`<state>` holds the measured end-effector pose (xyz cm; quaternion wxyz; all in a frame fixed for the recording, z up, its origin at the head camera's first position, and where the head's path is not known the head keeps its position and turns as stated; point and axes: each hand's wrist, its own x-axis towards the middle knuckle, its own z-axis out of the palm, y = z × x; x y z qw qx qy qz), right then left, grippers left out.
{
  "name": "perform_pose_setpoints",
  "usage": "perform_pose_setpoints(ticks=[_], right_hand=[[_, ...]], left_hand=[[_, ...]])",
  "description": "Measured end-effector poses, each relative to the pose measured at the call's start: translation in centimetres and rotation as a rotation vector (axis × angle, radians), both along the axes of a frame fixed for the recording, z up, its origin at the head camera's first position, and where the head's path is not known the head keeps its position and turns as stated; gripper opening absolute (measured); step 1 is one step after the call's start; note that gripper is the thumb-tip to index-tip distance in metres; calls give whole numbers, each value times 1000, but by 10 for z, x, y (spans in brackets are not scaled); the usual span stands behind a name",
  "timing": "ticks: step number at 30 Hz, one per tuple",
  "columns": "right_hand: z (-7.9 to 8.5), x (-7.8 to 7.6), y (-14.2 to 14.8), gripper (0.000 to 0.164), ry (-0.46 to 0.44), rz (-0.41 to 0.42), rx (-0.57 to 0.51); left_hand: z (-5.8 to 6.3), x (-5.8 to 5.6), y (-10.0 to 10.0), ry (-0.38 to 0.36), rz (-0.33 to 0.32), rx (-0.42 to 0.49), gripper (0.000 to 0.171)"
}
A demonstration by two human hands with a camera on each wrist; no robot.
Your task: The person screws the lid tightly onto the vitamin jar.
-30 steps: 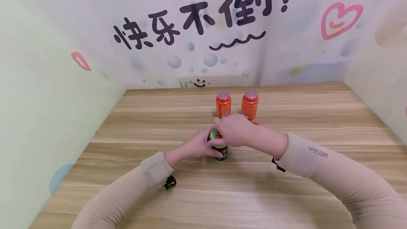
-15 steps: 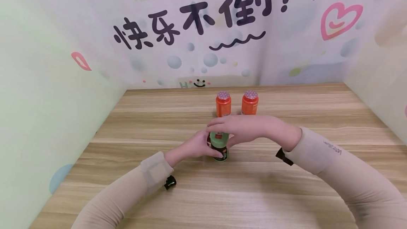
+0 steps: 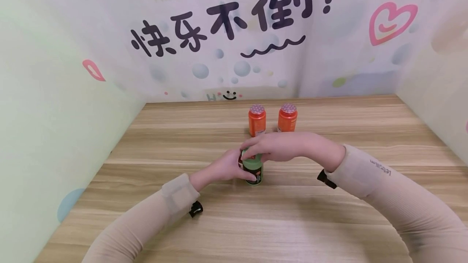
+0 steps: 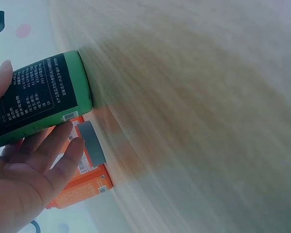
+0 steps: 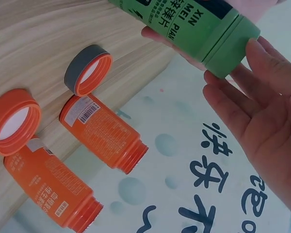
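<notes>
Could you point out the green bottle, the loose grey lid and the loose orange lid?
Green bottle (image 5: 191,36): right wrist view, on its printed side.
Grey lid (image 5: 89,73): right wrist view, on its white inner lining.
Orange lid (image 5: 13,124): right wrist view, on its white inner lining.

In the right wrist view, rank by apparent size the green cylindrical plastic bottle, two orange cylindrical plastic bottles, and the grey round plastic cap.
1. Green bottle, even cut off by the frame
2. Lower orange bottle and upper orange bottle: too alike to rank
3. Grey cap, smallest
</notes>
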<state>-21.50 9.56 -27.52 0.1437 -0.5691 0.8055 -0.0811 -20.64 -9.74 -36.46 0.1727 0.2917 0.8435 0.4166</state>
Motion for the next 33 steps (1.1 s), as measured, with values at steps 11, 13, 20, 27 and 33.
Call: perform_pose_setpoints(ticks=[11,13,20,27,33], right_hand=[[0,5,-7,42,192,-78,53],[1,7,-9,40,209,-110,77],[-3,12,-15,44,242,-229,86],[-10,5,-13,45,212,-239,60],[-13,-6,0,51,13,-76,-45]], left_hand=[[-1,-1,0,40,-9,31,65],[-1,-1,0,34,-5,29,64],[-2,-2,0,7,-3,19,67],[-1,-2,0,11,-10,15,70],[-1,-3,0,32,-12,-16,71]])
